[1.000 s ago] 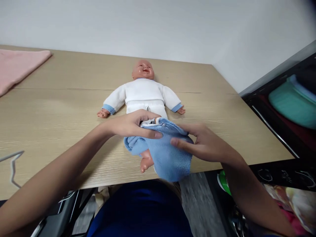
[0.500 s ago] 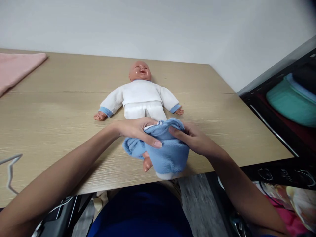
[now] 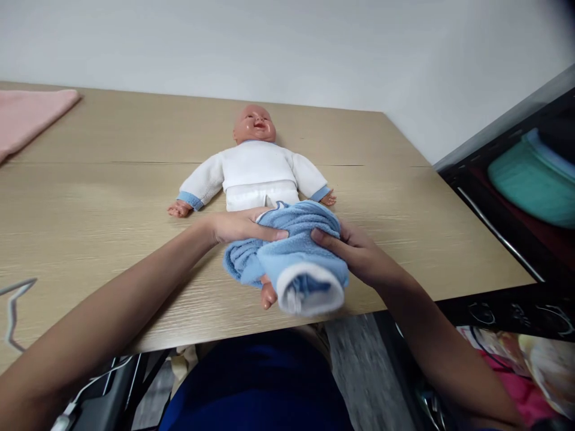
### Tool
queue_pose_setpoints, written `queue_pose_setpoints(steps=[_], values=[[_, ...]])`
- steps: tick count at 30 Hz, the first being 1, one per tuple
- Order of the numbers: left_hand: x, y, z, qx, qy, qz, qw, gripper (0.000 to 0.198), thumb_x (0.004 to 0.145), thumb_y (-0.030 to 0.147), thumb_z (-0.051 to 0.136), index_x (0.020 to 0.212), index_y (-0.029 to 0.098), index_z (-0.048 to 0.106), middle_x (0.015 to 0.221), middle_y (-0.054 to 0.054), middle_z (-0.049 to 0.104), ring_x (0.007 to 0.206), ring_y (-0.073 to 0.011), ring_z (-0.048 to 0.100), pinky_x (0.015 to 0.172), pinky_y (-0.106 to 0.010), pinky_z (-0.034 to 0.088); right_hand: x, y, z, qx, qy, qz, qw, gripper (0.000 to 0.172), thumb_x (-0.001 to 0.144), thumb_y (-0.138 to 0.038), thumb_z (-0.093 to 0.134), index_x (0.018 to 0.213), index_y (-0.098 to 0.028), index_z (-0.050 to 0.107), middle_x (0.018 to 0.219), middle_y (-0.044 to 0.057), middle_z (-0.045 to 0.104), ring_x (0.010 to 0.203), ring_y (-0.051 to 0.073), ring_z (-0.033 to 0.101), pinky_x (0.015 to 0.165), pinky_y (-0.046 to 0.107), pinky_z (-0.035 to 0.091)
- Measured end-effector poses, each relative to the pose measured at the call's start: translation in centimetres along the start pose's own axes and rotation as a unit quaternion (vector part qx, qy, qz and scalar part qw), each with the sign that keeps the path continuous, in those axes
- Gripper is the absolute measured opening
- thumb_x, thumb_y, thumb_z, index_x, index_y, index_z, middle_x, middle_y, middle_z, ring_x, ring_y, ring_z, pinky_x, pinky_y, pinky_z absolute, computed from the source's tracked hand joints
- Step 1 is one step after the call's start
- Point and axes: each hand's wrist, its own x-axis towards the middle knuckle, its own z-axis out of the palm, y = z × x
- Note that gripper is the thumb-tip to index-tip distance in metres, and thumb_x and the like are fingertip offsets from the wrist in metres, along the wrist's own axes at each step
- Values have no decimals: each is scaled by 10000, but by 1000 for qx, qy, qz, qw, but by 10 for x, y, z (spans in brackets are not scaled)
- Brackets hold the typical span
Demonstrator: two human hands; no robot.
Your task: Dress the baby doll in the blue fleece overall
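Garment [image 3: 299, 257]: light blue, fuzzy pile, bunched in soft folds, at the near edge of the table [image 3: 112, 209], mid-scene, over the doll's leg end. Its near end is a round white cuff [image 3: 284, 292], facing the camera and gaping; darker blue and some white show inside. A bit of white trim shows at the far edge, by the left fingertips. A second rolled blue bunch sits lower left, against the doll's leg.

Left hand [image 3: 245, 227]: grasping the garment's far left side, thumb on top, other fingers mostly hidden under or behind the fabric. Right hand [image 3: 359, 254]: grasping the right side, thumb pressed on top, remaining fingers partly hidden behind it. Thumbs point at each other, a strip of blue between them.

Doll [image 3: 258, 164]: on its back, head far, feet near, arms spread left and right. Bald, glossy head; white fuzzy top with blue cuffs, white cloth at the waist. One bare foot [image 3: 268, 296] pokes out just left of the white cuff; other foot not visible.

Far left: pink cloth [image 3: 31, 117], flat. Near left: bent pale wire [image 3: 13, 311]. Right, beyond the table edge: teal item [image 3: 530, 185].
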Motion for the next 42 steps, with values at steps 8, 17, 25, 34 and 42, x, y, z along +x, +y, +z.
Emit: queue_pose_setpoints(steps=[8, 17, 25, 34, 42], values=[[5, -1, -2, 13, -37, -20, 999, 660, 693, 605, 1044, 1140, 181, 810, 1033, -92, 859, 930, -283, 803, 875, -390, 667, -1, -7, -11, -42, -109, 91, 989, 377, 941, -576, 881, 1076, -236, 791, 981, 17, 814, 893, 240, 756, 790, 346, 616], [1, -1, 3, -1, 4, 27, 1000, 446, 923, 481, 921, 1235, 186, 802, 1064, -83, 854, 1171, -279, 774, 1148, -410, 569, -4, 5, -5, 16, -60, 46, 997, 400, 1011, -619, 791, 1053, -221, 791, 991, 21, 795, 985, 228, 738, 908, 341, 597], [5, 10, 12, 14, -15, 0, 1000, 386, 841, 446, 965, 1057, 193, 768, 897, -46, 792, 935, -262, 758, 850, -363, 605, -12, 12, 5, 43, -28, 45, 998, 394, 964, -614, 849, 952, -243, 717, 858, -11, 720, 780, 192, 684, 736, 328, 593], [0, 14, 55, 249, 217, 12, 944, 333, 908, 326, 728, 1179, 206, 576, 1071, -26, 671, 1033, -264, 665, 896, -390, 524, -9, 9, 12, -148, 164, 27, 975, 306, 977, -361, 736, 1263, -257, 704, 1146, 44, 776, 1033, 278, 714, 952, 440, 575], [-4, 13, 54, 346, 204, -30, 915, 313, 922, 389, 720, 1072, 249, 483, 960, -4, 603, 899, -261, 625, 771, -403, 439, -24, 3, 6, -212, 84, 77, 971, 459, 960, -322, 722, 1411, -246, 698, 1262, 72, 809, 1119, 314, 740, 971, 432, 587]])
